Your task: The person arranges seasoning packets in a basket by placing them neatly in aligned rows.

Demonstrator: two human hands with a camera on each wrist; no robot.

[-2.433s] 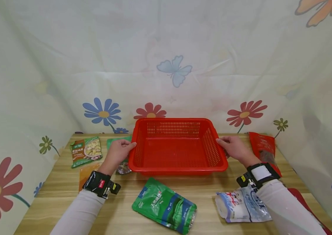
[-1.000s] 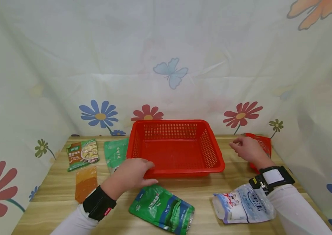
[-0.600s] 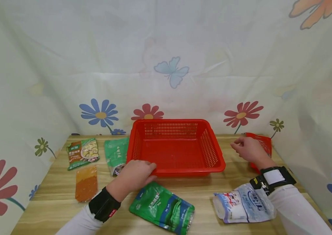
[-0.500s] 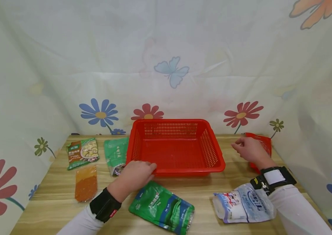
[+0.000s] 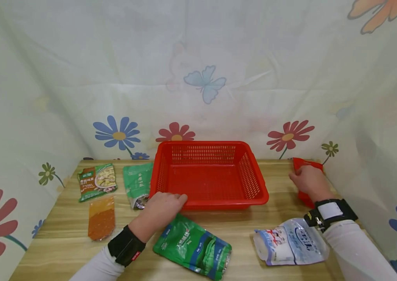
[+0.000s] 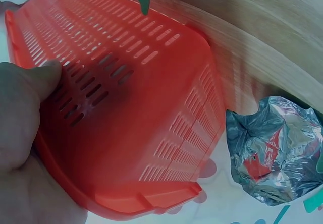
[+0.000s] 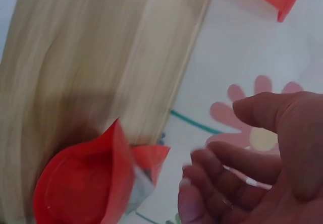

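A red plastic basket (image 5: 205, 183) with slotted sides stands at the middle of the table. My left hand (image 5: 163, 208) grips its near left rim; in the left wrist view the thumb (image 6: 48, 77) lies on the slotted outer wall and the other fingers go over the rim. At the right, my right hand (image 5: 310, 179) is over a red pouch (image 5: 305, 199) and partly covers it. In the right wrist view the fingers (image 7: 217, 168) are loosely bent and hold nothing, with the pouch (image 7: 75, 183) a little apart from them.
Near the front lie a green-and-blue pouch (image 5: 193, 246) and a white-and-blue bag (image 5: 291, 242). Left of the basket are a green pouch (image 5: 137, 181), a packet with a food picture (image 5: 96, 181) and an orange-brown packet (image 5: 101, 218). A flowered cloth (image 5: 205, 50) hangs behind the table.
Both hands held the basket's sides at first. My left hand has moved to the near left rim and gripped it; my right hand has let go and moved right, over the red pouch.
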